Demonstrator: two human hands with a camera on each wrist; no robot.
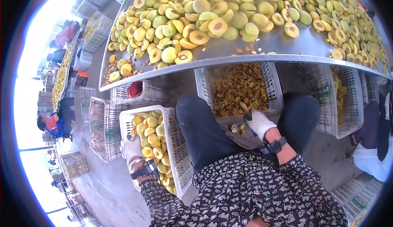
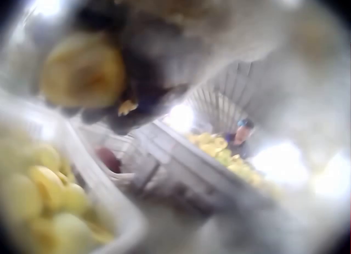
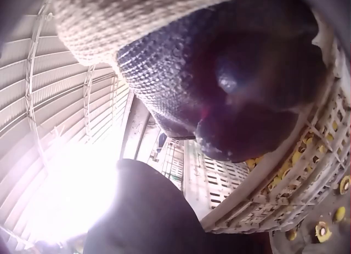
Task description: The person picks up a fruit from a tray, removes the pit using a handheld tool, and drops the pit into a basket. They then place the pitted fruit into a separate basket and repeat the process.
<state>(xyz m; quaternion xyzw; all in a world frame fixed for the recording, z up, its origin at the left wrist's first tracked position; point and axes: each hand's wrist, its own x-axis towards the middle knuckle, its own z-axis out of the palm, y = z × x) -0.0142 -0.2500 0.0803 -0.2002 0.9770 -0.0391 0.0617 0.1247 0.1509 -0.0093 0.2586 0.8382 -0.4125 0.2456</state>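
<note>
A grey metal table point(image 1: 294, 46) bears a broad heap of yellow-green fruit point(image 1: 245, 12), many halved; small brown scraps point(image 1: 250, 49) lie near its front edge; the grey floor point(image 1: 108, 186) below carries slotted crates point(image 1: 99, 139) and some loose fruit pieces point(image 1: 234, 128).

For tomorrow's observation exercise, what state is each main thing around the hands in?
Left hand: gloved, holding a fruit half
Right hand: gloved, hold unclear
Table: partly covered
Table fruit: heaped, many halved
Crate by left hand: well filled with fruit
Crate between knees: holding brownish-yellow pieces
</note>
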